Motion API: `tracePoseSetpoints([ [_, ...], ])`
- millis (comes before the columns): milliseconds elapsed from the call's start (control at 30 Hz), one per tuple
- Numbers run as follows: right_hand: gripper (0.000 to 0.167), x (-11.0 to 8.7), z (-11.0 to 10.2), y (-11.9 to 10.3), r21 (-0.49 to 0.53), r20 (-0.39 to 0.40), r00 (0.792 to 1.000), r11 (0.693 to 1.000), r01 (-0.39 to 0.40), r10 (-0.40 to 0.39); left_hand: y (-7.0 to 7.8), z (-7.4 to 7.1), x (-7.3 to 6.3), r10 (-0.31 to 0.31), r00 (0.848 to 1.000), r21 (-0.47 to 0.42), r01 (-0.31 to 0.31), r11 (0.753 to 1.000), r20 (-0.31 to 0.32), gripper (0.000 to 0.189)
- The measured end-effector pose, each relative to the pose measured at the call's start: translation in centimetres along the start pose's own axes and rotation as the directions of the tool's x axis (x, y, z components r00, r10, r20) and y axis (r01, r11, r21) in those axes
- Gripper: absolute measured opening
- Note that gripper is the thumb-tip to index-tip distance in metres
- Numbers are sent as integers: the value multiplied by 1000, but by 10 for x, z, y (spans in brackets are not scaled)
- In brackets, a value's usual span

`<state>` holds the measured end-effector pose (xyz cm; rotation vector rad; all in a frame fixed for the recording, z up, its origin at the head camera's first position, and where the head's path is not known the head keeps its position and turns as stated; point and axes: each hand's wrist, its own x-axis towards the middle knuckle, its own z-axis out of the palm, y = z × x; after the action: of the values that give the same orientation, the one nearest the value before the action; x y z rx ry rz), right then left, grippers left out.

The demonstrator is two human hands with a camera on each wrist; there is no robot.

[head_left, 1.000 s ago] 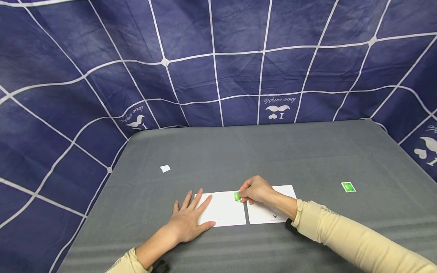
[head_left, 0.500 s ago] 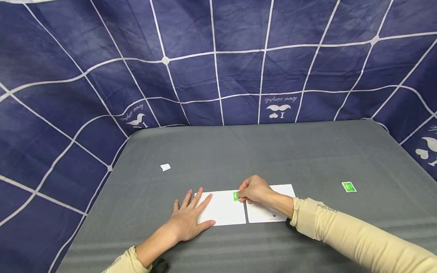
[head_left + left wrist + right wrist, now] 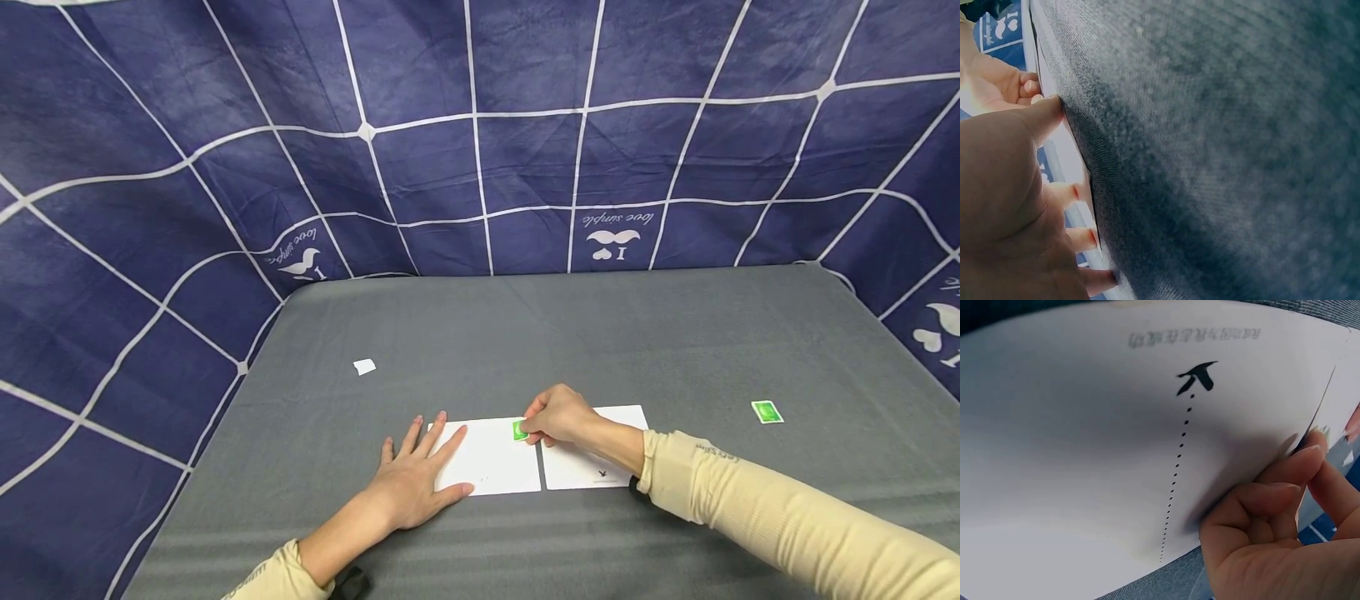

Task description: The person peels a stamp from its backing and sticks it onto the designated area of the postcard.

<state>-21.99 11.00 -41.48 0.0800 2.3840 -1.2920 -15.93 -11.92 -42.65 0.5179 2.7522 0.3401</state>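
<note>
We spread left hand (image 3: pixel 408 493), fingers (image 3: pixel 431 442) straight, over nine-o'clock edge of white sheet (image 3: pixel 497 463); right hand (image 3: pixel 566 417) pinches green card (image 3: pixel 517 430) at sheet's two-o'clock corner.

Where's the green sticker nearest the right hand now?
In the head view, the green sticker is at the upper right corner of the left sheet, partly covered by the right hand.

Right grip (image 3: pixel 1272 528) curled over white sheet (image 3: pixel 1079 462); black mark (image 3: pixel 1200 377), dotted line (image 3: pixel 1177 465).
</note>
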Motion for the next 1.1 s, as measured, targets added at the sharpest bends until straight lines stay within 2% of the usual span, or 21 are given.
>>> tracePoseSetpoints([
  [833,7,1,0,1,-21,9,1000,1000,3,-3,0,0,1,-4,1000,3,4,1000,0,73],
  [1100,9,1,1,1,-44,-9,1000,999,9,-10,0,0,1,0,1000,3,0,1000,-9,72],
])
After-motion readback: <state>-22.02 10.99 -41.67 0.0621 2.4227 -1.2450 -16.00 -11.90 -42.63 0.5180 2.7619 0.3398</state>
